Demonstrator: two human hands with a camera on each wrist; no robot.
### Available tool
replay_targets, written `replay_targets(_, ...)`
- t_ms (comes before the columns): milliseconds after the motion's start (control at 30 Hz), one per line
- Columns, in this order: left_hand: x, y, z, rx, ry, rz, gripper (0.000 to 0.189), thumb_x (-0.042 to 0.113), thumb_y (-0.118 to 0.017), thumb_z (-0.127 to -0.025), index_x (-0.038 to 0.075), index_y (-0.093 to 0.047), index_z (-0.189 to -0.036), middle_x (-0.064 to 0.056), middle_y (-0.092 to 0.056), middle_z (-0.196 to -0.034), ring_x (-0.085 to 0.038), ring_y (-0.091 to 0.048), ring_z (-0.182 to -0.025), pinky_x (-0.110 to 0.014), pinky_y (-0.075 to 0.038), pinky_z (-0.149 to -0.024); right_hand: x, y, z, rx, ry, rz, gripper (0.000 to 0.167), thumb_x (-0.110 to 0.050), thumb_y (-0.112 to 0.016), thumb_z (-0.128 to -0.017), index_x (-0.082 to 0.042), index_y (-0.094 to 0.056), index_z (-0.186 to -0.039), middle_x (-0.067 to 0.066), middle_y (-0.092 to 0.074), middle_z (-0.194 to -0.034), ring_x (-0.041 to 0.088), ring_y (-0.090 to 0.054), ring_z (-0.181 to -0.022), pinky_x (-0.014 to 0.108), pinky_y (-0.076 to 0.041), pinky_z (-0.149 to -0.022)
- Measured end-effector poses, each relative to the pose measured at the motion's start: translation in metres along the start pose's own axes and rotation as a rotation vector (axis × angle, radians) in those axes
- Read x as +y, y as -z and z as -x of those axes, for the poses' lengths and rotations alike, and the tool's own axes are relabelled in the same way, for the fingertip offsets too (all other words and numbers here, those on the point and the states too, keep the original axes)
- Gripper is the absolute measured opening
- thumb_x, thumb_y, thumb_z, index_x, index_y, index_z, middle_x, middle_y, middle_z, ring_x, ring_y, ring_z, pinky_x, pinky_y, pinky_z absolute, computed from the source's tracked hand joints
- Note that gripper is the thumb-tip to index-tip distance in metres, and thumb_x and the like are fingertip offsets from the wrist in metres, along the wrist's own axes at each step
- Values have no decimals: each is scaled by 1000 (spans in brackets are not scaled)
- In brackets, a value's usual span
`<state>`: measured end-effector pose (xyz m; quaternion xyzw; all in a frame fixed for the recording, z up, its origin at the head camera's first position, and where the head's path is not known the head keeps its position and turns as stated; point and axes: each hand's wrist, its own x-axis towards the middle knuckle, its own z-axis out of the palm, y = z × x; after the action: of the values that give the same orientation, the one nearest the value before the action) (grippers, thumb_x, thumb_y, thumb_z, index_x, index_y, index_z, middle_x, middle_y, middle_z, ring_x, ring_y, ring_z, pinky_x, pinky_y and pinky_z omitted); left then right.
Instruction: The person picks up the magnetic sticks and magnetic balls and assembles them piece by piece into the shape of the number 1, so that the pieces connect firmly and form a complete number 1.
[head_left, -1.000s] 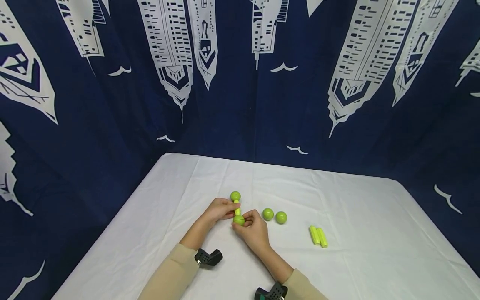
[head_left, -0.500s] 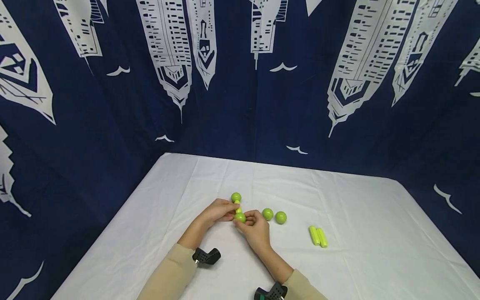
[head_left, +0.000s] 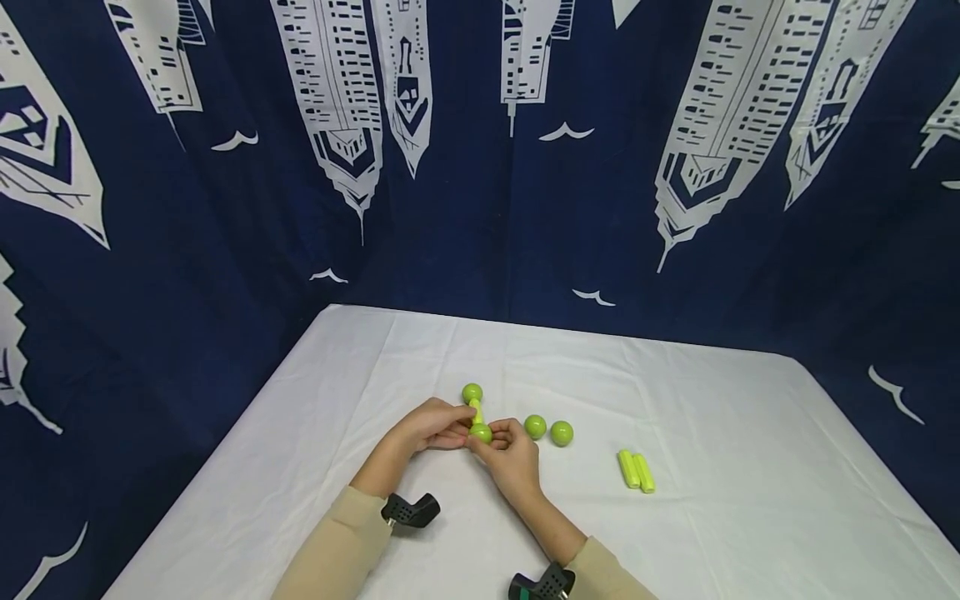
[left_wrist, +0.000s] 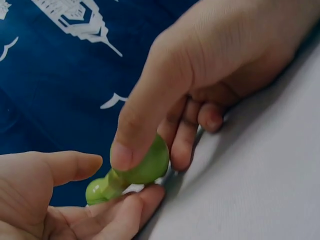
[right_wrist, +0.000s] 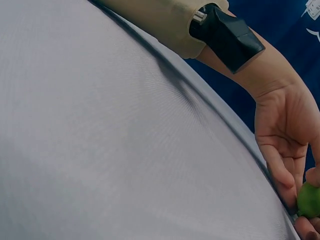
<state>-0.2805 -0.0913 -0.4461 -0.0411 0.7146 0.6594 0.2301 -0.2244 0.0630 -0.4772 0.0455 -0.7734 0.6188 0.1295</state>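
Observation:
A yellow-green stick (head_left: 477,414) joins two green balls, one at each end. The far ball (head_left: 472,392) points away from me, while the near ball (head_left: 481,434) lies between my hands. My left hand (head_left: 433,423) holds the stick, its lower fingers passing beneath it in the left wrist view. With thumb and fingertips, my right hand (head_left: 516,458) pinches the near ball. The left wrist view shows the right thumb (left_wrist: 125,155) pressed on that ball, partly covering it. In the right wrist view only part of the ball (right_wrist: 310,200) shows at the edge.
Two loose green balls, a left one (head_left: 535,427) and a right one (head_left: 562,433), sit just right of my right hand. Farther right, two yellow-green sticks (head_left: 636,472) lie side by side. A white cloth (head_left: 720,417) covers the table; a blue patterned curtain (head_left: 465,250) hangs behind.
The near ball has shifted slightly up and right with the right fingertips. My left hand's lower fingers have spread farther under the stick. The loose balls and sticks stay put.

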Motion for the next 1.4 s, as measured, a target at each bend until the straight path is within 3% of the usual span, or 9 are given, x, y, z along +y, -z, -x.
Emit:
replay_targets(300, 6, -4, 9, -94, 52, -45, 28, 21, -74, -87, -6, -71, -88, -10, -69, -71, -13, -68, -62, -17, -56, -58, 3, 1, 0, 4, 13, 14, 33, -13, -83, -78, 3, -62, -96, 6, -66, -77, 13, -61, -73, 15, -50, -59)
replay_targets(433, 3, -4, 10, -106, 50, -58, 27, 21, -77, -84, -6, -72, -87, -10, -70, -71, -13, -68, -62, -16, -56, -58, 4, 1, 1, 0, 14, 18, 32, -14, -83, -78, 3, -62, -96, 6, -66, -77, 13, -61, -73, 14, -50, -59)
replay_targets(1067, 3, -4, 4, 9, 33, 46, 25, 16, -78, -83, -7, -70, -90, -8, -67, -70, -10, -67, -60, -17, -56, -61, 3, 0, 0, 5, 15, 29, 35, -13, -83, -77, 4, -61, -98, 10, -68, -85, 15, -63, -75, 17, -53, -64)
replay_targets(1267, -2, -5, -3, 57, 5, 86, 33, 18, -76, -85, -10, -68, -100, -7, -68, -75, -8, -67, -62, -17, -57, -65, 3, 1, 1, 14, 19, 19, 37, -16, -84, -77, 5, -61, -98, 11, -67, -86, 16, -63, -75, 16, -52, -64)
replay_targets(1400, -6, -6, -6, 77, -50, 100, 37, 21, -74, -88, -12, -67, -104, -7, -69, -75, -8, -67, -64, -18, -57, -67, 3, 1, 1, 9, 12, 24, 35, -13, -82, -78, 5, -60, -98, 8, -66, -83, 15, -61, -74, 16, -51, -62)
